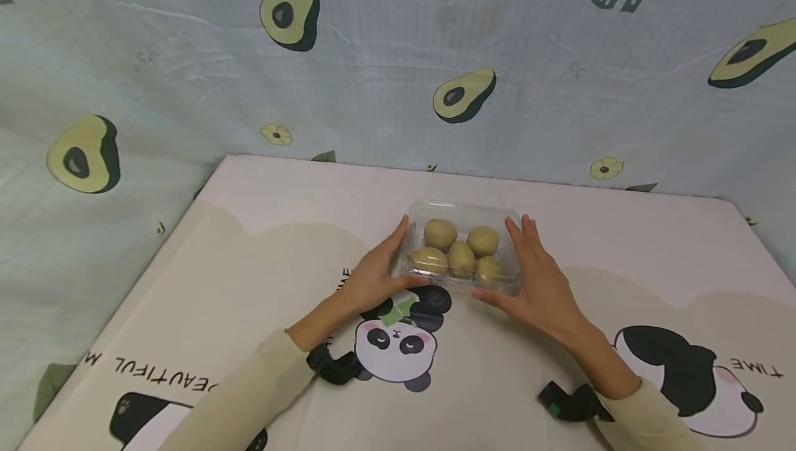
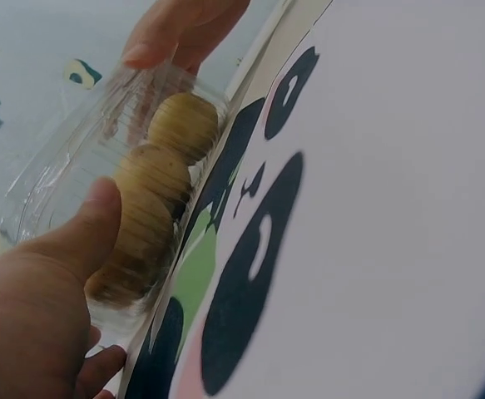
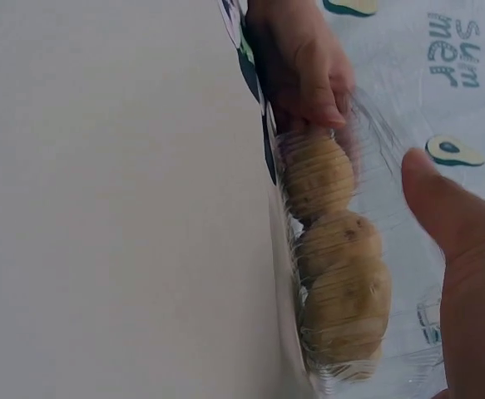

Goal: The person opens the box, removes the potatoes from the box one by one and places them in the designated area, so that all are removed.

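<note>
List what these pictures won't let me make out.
- Head view: undersides of the round tan potatoes, hidden by their tops.
- Head view: middle of the black-and-white printed figure, behind the left beige sleeve.
- Right wrist view: rest of the bare right hand, cut off by the right edge.

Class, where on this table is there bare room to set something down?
Free patches: the table left of the left hand, out to the table's left edge; right of the right hand, out to the table's right edge; between the forearms, in front of the clear container; and behind it. Crowded: the container's two sides, flanked by hands, and its inside, holding five potatoes.
</note>
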Available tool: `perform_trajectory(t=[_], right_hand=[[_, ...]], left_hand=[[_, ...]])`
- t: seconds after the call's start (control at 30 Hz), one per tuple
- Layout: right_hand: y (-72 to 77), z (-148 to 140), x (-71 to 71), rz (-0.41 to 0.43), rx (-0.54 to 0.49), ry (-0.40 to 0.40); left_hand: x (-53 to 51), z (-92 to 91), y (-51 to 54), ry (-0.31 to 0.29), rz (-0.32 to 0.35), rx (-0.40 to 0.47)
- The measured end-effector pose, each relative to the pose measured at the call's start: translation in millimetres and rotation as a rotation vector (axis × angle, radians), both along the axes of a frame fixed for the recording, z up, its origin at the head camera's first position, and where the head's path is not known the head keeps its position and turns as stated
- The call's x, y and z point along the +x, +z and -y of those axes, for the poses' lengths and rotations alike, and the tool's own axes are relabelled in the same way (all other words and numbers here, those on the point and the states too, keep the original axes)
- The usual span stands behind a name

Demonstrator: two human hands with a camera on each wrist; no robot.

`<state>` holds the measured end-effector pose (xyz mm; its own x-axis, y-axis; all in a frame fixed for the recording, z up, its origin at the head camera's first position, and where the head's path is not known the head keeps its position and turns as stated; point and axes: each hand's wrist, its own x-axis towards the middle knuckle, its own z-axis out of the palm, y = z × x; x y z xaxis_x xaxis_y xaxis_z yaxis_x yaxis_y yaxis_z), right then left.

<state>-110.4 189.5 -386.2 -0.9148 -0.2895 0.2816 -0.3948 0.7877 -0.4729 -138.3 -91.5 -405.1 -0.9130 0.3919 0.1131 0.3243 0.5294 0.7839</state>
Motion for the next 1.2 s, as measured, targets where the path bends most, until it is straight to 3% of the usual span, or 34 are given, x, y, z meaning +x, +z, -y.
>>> perform_trajectory(t=[0.2,0.43,0.77,1.2], right_hand=[[2.2,4,-0.5,0.018,-0.025,-0.012],[6.0,10,-0.1,0.12,-0.118,-0.035],[9.6,17,4.0,0.166,-0.131,-0.076],[9.7,17,1.8,0.085,-0.095,-0.106]], left_hand=[[0.5,-1.2,1.8,0.007,-0.01,0.003],[0.4,-0.4,3.0,0.001,-0.002,0.024],[0.6,-1.3,3.1,0.022,0.008,0.009],[-0.8,-2.0,3.8,0.012,-0.025,0.0]])
